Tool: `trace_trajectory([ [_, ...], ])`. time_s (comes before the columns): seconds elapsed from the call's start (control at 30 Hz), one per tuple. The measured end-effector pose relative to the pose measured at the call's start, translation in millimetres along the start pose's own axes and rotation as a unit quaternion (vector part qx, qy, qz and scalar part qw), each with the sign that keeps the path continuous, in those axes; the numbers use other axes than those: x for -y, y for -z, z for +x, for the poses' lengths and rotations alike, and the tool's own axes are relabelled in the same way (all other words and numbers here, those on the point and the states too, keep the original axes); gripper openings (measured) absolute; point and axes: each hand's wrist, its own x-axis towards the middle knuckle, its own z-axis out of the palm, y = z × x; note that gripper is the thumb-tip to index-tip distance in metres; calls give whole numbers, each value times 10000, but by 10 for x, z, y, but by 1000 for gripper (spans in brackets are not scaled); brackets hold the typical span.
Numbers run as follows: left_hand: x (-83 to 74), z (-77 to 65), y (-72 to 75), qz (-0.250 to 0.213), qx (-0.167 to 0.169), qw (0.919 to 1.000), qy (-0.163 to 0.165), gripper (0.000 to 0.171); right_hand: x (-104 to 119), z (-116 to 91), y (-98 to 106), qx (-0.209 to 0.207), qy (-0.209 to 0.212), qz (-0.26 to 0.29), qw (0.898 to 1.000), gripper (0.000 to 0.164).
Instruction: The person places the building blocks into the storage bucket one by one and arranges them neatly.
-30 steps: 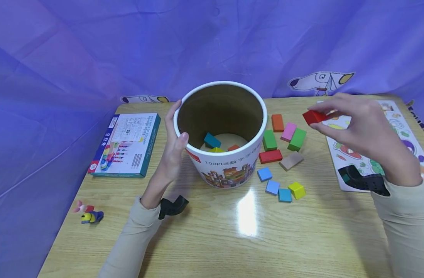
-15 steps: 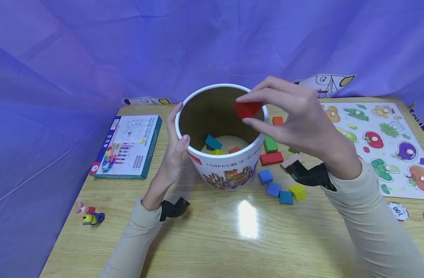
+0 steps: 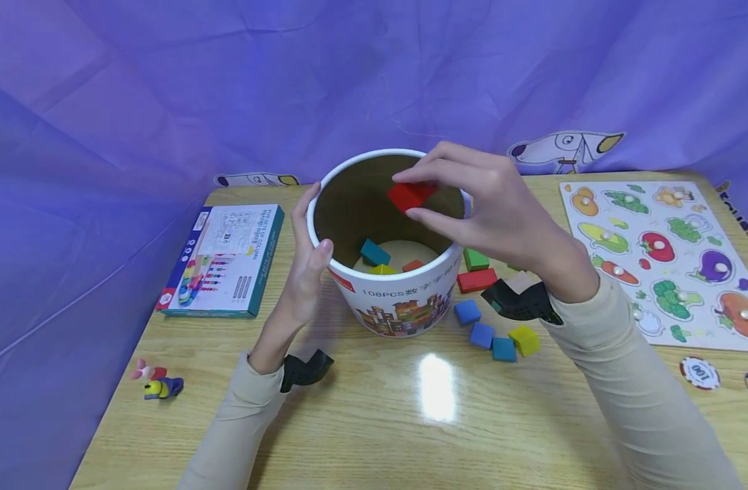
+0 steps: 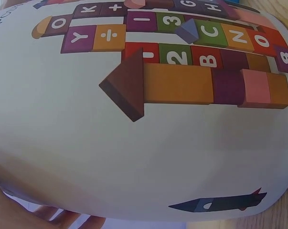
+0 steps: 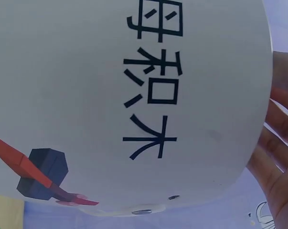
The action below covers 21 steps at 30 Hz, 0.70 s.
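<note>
A white bucket (image 3: 404,309) with printed letter blocks and a skyline stands upright on the table. My left hand (image 3: 300,279) rests against its left side, thumb and fingertips at the rim; in the left wrist view its fingers (image 4: 62,217) lie along the wall. My right hand (image 3: 496,201) pinches a red block (image 3: 407,197) between thumb and fingers over the bucket's mouth, inside the rim in the head view. On the bucket floor are a teal block (image 3: 374,253), a yellow block (image 3: 383,269) and an orange block (image 3: 413,265).
Several loose blocks lie right of the bucket, among them a red block (image 3: 477,280), a blue cube (image 3: 467,312) and a yellow block (image 3: 525,339). A vegetable puzzle board (image 3: 668,262) and poker chips (image 3: 700,373) lie farther right. Left are a flat box (image 3: 226,258) and small figures (image 3: 163,388).
My right hand has carried the red block leftward from near the puzzle board to over the bucket's mouth. The left hand and bucket stay in place.
</note>
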Motion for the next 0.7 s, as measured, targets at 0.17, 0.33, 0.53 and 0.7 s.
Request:
trace_trajectory([
  [0.17, -10, -4, -5, 61, 8, 10000, 43, 95, -12, 4, -21, 113, 130, 73, 9998, 31],
  [0.33, -17, -12, -9, 54, 1, 10000, 67, 96, -19, -6, -25, 183, 167, 2, 9997, 28],
  [0.53, -8, -12, -8, 59, -4, 10000, 28, 92, 29, -25, 64, 142, 245, -215, 9994, 25],
  [0.7, -6, -3, -1, 0, 20, 10000, -29, 92, 35, -104, 232, -3, 49, -277, 9996, 30],
])
